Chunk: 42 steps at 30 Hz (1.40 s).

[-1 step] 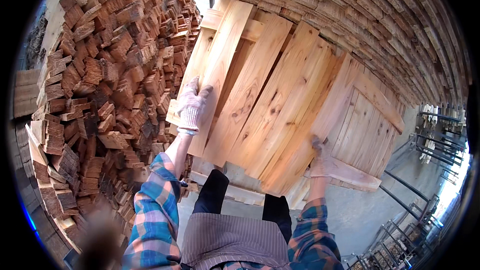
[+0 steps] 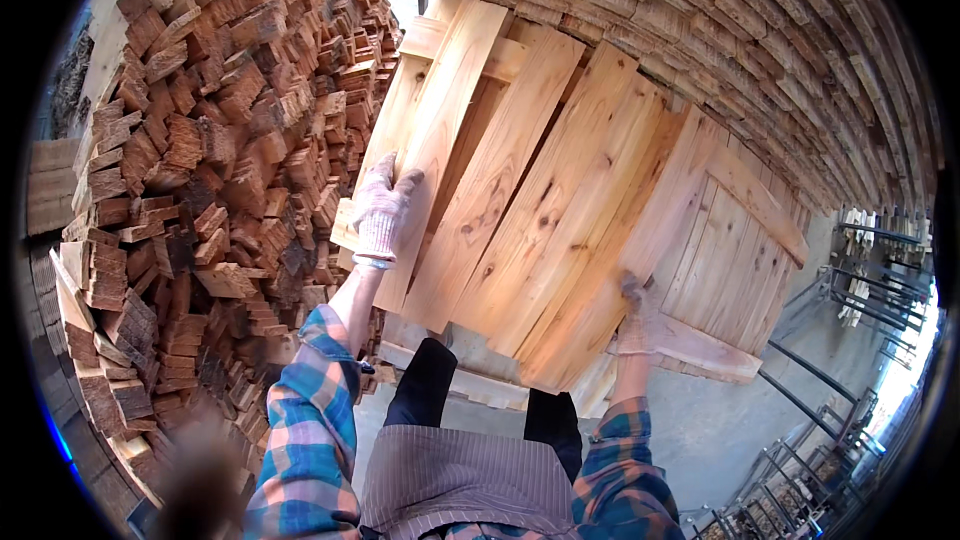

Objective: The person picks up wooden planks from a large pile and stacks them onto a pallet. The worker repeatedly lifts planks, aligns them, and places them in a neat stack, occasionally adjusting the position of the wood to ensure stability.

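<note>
Pale, knotty wooden boards (image 2: 540,190) lie side by side, slanted, in front of me. On the left, my left hand (image 2: 382,210) in a whitish work glove is closed at the outer edge of a board (image 2: 445,110), thumb lying on its face. My right hand (image 2: 638,325), also gloved, grips the near right side of the row, by the rightmost board (image 2: 665,205); its fingers are partly hidden. Crosspieces (image 2: 505,60) show under the boards at the far left. To the right lies a panel of narrow slats with battens (image 2: 735,260).
A tall heap of reddish-brown wood blocks (image 2: 220,160) rises on the left. Stacked layers of rough boards (image 2: 680,20) curve across the far side and right. Dark metal racks (image 2: 820,420) stand on the grey floor (image 2: 700,430) at the right.
</note>
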Available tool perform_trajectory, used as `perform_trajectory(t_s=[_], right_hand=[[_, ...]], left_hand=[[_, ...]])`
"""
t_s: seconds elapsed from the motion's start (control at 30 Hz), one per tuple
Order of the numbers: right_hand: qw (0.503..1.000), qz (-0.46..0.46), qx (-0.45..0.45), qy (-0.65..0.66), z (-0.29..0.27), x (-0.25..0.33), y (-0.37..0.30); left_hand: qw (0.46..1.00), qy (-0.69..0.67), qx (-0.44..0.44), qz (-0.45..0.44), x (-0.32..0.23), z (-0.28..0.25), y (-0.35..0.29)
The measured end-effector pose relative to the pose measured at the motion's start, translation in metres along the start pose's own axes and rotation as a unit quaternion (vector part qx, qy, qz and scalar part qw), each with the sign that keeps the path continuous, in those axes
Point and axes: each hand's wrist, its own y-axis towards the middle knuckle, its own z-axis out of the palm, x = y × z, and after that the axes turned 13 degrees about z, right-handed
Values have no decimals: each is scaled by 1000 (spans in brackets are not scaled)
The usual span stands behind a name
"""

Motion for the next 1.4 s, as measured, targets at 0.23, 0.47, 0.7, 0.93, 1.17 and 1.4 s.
perform_trajectory(t_s=[0.23,0.47,0.7,0.93,1.17,1.4], right_hand=[[983,88,-41,-159,48,47,-30],[981,48,-103,-160,51,62,-1],[985,80,-58,-140,75,65,-26],[985,68,-6,-156,118,73,2],[987,53,-29,-151,116,71,6],[990,28,-35,-131,68,52,22]], left_hand=[[992,-87,5,-87,8,0,6],[983,-66,148,-87,-36,14,26],[999,-15,27,9,15,2,2],[995,31,-8,-97,24,-10,24],[992,-54,-41,-107,26,0,32],[991,-100,-57,-66,34,3,45]])
